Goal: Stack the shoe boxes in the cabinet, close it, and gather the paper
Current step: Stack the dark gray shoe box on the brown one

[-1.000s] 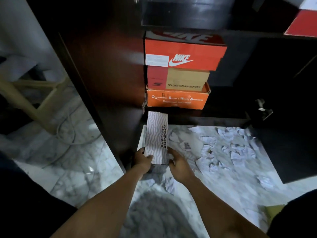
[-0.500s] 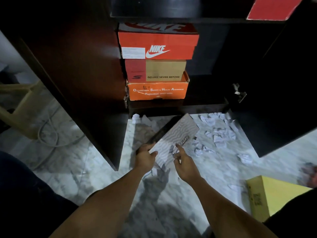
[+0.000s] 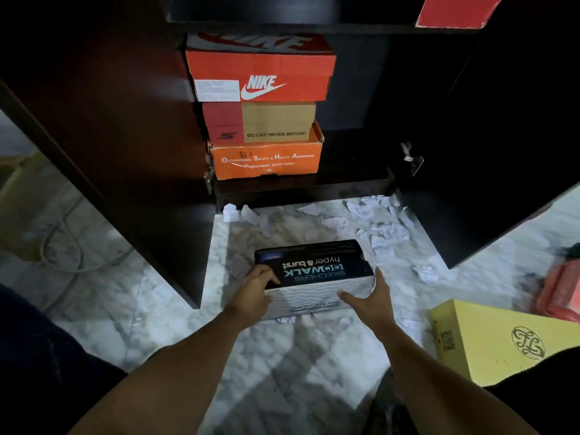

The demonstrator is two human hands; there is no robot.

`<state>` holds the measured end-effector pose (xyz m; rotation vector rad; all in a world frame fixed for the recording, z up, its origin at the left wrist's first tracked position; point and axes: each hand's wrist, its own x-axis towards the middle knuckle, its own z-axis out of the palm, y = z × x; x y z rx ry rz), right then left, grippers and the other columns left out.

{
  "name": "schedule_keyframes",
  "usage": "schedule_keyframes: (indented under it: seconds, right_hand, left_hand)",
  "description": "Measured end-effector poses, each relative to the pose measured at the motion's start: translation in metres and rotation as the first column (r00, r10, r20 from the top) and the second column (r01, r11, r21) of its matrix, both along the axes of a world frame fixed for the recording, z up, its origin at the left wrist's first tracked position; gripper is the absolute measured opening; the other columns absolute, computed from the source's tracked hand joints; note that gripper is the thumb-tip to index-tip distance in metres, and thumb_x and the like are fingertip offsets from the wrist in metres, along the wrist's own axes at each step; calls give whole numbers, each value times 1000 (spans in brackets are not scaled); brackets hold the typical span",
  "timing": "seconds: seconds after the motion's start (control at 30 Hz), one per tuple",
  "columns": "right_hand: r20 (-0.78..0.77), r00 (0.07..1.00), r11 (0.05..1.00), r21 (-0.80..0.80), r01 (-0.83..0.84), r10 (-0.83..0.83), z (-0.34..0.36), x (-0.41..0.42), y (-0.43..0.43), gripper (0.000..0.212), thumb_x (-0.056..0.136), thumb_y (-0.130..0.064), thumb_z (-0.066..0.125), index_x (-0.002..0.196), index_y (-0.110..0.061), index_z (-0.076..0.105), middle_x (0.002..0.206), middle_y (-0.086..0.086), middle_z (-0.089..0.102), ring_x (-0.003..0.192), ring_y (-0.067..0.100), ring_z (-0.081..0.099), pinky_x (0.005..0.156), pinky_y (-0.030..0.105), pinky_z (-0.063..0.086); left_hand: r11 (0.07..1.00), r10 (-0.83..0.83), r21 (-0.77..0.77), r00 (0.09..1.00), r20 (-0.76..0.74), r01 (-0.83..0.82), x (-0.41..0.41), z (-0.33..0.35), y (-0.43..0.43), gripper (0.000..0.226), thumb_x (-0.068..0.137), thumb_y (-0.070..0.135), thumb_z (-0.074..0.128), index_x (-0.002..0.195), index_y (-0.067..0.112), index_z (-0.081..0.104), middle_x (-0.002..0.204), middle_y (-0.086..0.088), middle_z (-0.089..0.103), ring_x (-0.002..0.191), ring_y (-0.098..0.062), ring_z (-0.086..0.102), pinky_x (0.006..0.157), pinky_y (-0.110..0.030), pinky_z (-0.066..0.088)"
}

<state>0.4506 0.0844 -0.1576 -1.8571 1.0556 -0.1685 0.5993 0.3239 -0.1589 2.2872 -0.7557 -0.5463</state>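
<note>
A Skechers shoe box (image 3: 317, 271) with a dark lid and grey patterned sides rests flat on the marble floor in front of the open cabinet. My left hand (image 3: 255, 285) grips its left end, fingers on the lid. My right hand (image 3: 372, 299) presses spread fingers against its right front corner. Inside the cabinet three boxes are stacked: an orange Nike box (image 3: 260, 69) on a tan and red Skechers box (image 3: 260, 124) on an orange safety-shoe box (image 3: 266, 160). Crumpled white paper scraps (image 3: 381, 227) litter the floor before the cabinet.
The dark left cabinet door (image 3: 125, 158) and right door (image 3: 489, 171) stand open on both sides. A yellow box (image 3: 502, 343) lies at the right, a red object (image 3: 561, 293) behind it. A red box (image 3: 455, 9) sits on the upper shelf. A cable (image 3: 59, 246) lies at the left.
The Skechers box was held upright on its end, then tilted and turned; now it lies flat, lid up, crosswise on the floor. Both hands shifted to its ends.
</note>
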Motion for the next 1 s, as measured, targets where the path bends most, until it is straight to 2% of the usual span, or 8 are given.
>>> schedule_keyframes:
  seconds: [0.1,0.2,0.33,0.43,0.53,0.73,0.87,1.0]
  right_hand:
    - [-46,993,993,48,-105,107,1,-11,6,96,63,-20,94,143,-13,40,120,0,61,111,17,58,79,15,45]
    - [-58,983,982,91,-167,172,4,-18,11,109,65,-14,93,151,-4,27,124,6,60,102,15,55,69,7,44]
    - [28,983,976,115,-183,180,5,-20,9,115,60,-9,94,151,0,24,121,-6,58,122,19,53,80,6,40]
    - [135,965,960,140,-244,226,-6,-16,4,113,43,-24,101,138,-34,41,104,-12,70,109,13,65,83,22,58]
    - [190,945,943,153,-295,265,-19,-15,-1,113,38,-33,102,133,-36,42,117,-7,70,111,15,67,86,48,59]
    - [163,964,970,89,-227,210,-19,-8,3,98,55,-18,98,134,-32,41,114,-21,65,100,-16,60,79,2,45]
    - [179,974,987,58,-152,140,-6,-7,0,87,54,-22,98,125,-33,49,108,-23,66,92,-22,59,73,-2,43]
    - [294,952,996,-3,-93,90,29,2,-2,91,44,-40,100,125,-32,58,110,-19,70,104,-10,62,85,7,46]
  left_hand:
    - [992,127,-15,992,23,-127,-10,-12,13,37,75,-14,64,98,15,61,145,3,34,131,-17,38,109,-24,33]
    - [966,253,-43,965,-68,-256,-17,-18,25,57,74,-6,76,123,15,54,140,-9,40,130,-25,45,107,-32,40]
    - [951,287,-40,922,-261,-307,-17,-11,20,113,71,8,87,156,15,14,137,0,47,122,-16,47,98,-26,41]
    - [923,333,-45,854,-400,-381,-9,-10,9,128,69,2,87,157,21,-5,127,1,54,115,-16,51,79,-9,44]
    - [903,366,-46,823,-434,-426,-2,-21,8,132,59,5,93,158,25,9,123,3,60,113,-15,54,86,-19,47]
    - [889,337,-120,808,-483,-443,5,-39,9,123,44,7,99,146,33,36,116,10,67,113,-23,63,88,-41,59]
    - [889,293,-193,840,-456,-415,9,-18,-1,112,50,4,96,145,25,41,112,7,67,112,-22,63,82,-24,56]
    - [874,314,-265,889,-333,-408,15,21,-6,116,37,41,101,140,33,47,121,11,66,111,-8,62,97,-31,51]
